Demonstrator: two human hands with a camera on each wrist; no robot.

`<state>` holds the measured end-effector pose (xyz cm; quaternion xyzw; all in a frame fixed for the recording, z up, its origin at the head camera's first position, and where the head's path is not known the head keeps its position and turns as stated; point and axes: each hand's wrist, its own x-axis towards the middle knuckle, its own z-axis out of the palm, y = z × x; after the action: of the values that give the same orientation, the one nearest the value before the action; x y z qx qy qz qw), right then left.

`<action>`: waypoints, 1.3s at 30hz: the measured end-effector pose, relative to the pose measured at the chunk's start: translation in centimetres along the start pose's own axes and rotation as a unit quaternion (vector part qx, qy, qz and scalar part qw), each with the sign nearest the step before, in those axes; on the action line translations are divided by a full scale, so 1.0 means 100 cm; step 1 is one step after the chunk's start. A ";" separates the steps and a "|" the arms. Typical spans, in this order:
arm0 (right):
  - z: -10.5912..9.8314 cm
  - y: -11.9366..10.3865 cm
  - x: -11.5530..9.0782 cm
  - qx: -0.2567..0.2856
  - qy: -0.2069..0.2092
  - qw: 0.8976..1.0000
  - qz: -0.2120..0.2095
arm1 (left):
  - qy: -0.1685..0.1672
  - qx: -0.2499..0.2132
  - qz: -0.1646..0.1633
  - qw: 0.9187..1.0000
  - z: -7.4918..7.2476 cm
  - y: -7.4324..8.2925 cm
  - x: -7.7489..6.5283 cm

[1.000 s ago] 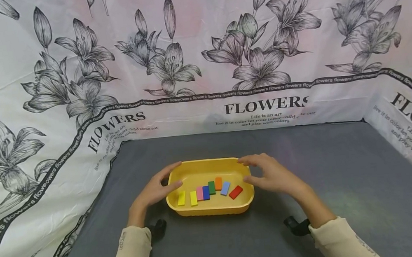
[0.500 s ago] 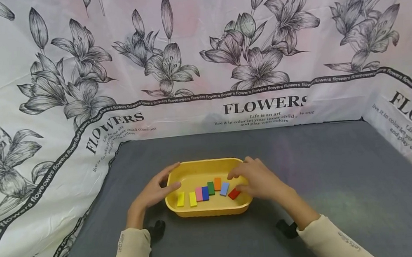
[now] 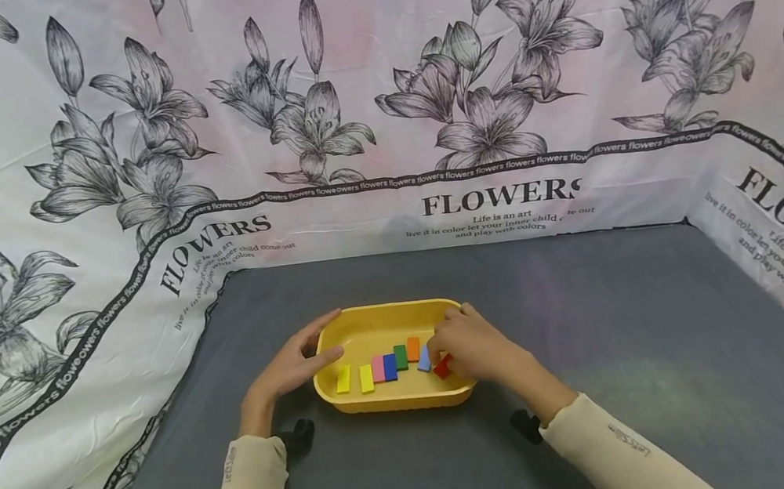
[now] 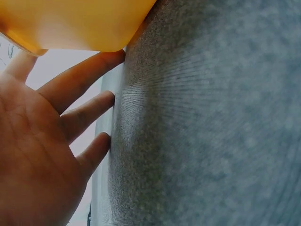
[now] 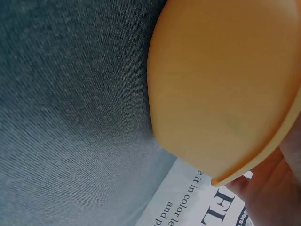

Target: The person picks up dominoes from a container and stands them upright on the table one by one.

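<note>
A yellow tray [image 3: 407, 402] stands on the grey table with several small coloured blocks inside. My left hand [image 3: 291, 362] holds its left end, thumb over the rim; in the left wrist view, the fingers [image 4: 77, 80] spread straight outside the wall. Inside the right end, my right hand [image 3: 475, 343] pinches at a red block [image 3: 441, 366] with bent fingers. The hand partly covers a light blue block [image 3: 423, 359]. Farther left lie orange [image 3: 413, 349], green [image 3: 400, 358], dark blue [image 3: 390, 367] and pink [image 3: 378, 369] blocks. Two yellow blocks [image 3: 366, 378] lie leftmost.
The grey table [image 3: 629, 348] spreads around the tray. Behind and beside it hangs a white cloth [image 3: 355, 232] printed with flowers and lettering. The tray's outer wall [image 5: 221, 84] fills much of the right wrist view.
My right hand has moved from the tray's right rim left and down into it, its fingers bending in at the red block. My left hand stays at the left end.
</note>
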<state>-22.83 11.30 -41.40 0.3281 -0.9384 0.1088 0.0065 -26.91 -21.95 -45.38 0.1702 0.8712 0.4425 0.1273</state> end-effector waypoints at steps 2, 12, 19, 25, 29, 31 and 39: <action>0.000 -0.001 0.002 -0.003 -0.009 1.000 -0.006 | -0.001 0.000 0.001 1.000 0.000 0.000 0.000; 0.003 -0.004 0.007 -0.004 -0.059 0.998 0.017 | -0.002 0.002 0.003 1.000 0.001 0.000 0.002; 0.004 -0.008 0.008 -0.018 -0.072 0.997 0.031 | -0.001 0.009 -0.002 1.000 0.003 -0.001 0.001; 0.006 -0.006 0.010 -0.030 -0.070 0.997 0.026 | 0.001 0.007 -0.005 1.000 0.002 -0.001 -0.001; 0.007 -0.002 0.009 -0.024 -0.045 0.999 -0.002 | 0.002 0.007 -0.007 1.000 0.002 -0.003 -0.002; 0.005 0.001 0.008 -0.009 -0.028 0.999 -0.013 | 0.002 0.006 -0.008 1.000 0.002 -0.003 -0.002; -0.015 0.017 -0.004 0.125 0.048 0.991 -0.008 | 0.004 0.004 -0.008 1.000 0.002 -0.005 0.002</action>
<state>-23.60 13.12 -40.34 0.3285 -0.9133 0.2404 0.0110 -27.09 -22.02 -45.85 0.1622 0.8750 0.4383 0.1267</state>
